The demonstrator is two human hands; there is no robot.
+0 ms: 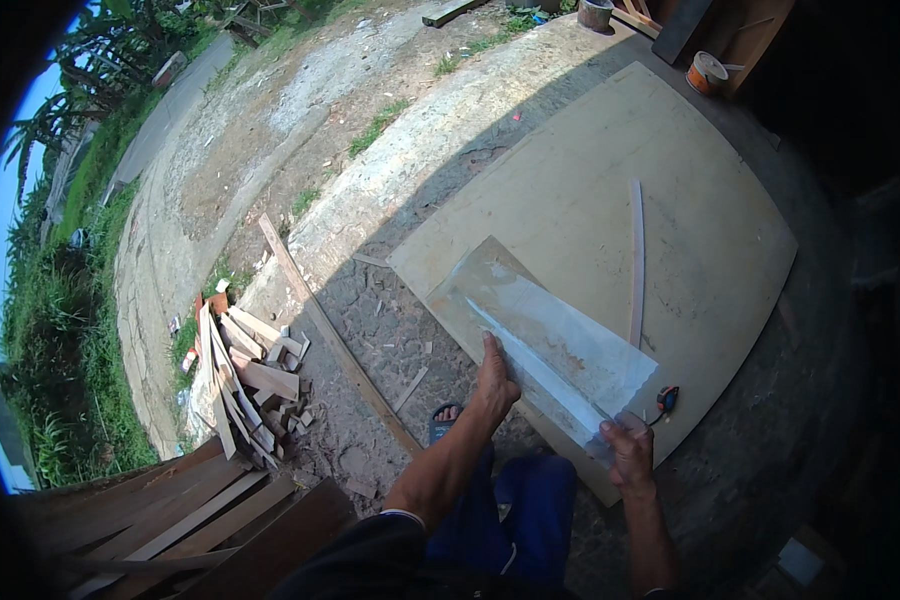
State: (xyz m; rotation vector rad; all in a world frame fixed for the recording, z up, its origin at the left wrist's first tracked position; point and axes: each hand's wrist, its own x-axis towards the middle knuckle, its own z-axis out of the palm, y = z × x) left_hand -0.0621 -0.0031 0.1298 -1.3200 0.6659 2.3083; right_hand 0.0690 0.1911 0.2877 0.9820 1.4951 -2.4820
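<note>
A thin, shiny grey sheet, probably metal, has a lengthwise fold and brown smears. It lies slanted over the near edge of a large beige board. My left hand grips its near long edge, thumb on top and fingers mostly hidden underneath. At the sheet's near right corner, my right hand is closed on the edge. A small black and orange object rests on the board beside the right hand; its kind is unclear. Beyond the sheet lies a narrow pale strip.
Wood offcuts are heaped to the left, with a long wooden batten on the ground between them and the board. Planks fill the lower left. An orange tub and a grey bucket stand beyond the board.
</note>
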